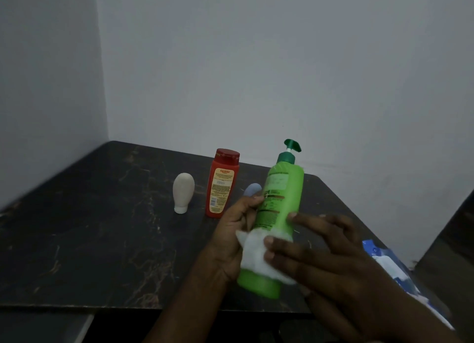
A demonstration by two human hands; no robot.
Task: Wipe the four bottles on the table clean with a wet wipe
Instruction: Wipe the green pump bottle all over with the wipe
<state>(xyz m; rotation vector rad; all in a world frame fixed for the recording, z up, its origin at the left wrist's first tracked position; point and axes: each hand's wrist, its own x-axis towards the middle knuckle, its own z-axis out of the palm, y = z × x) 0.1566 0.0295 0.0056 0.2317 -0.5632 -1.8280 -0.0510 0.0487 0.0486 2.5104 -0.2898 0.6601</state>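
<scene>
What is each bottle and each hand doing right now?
Green pump bottle: lifted, tilted, held in both hands.
Wet wipe: pressed against the green pump bottle.
Red bottle: standing upright, untouched.
Beige bottle: standing on its cap.
Blue bottle: mostly hidden.
Left hand: gripping bottle.
Right hand: pressing wipe.

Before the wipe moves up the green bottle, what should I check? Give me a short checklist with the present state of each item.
1. Left hand holds the green bottle off the table: ok.
2. Right hand presses the wipe on the bottle: ok.
3. Pump clear of both hands: ok.
4. Red bottle and beige bottle standing, apart: ok.
5. Blue bottle mostly hidden, state: cannot tell.
6. Wipe wet enough: cannot tell.
</scene>
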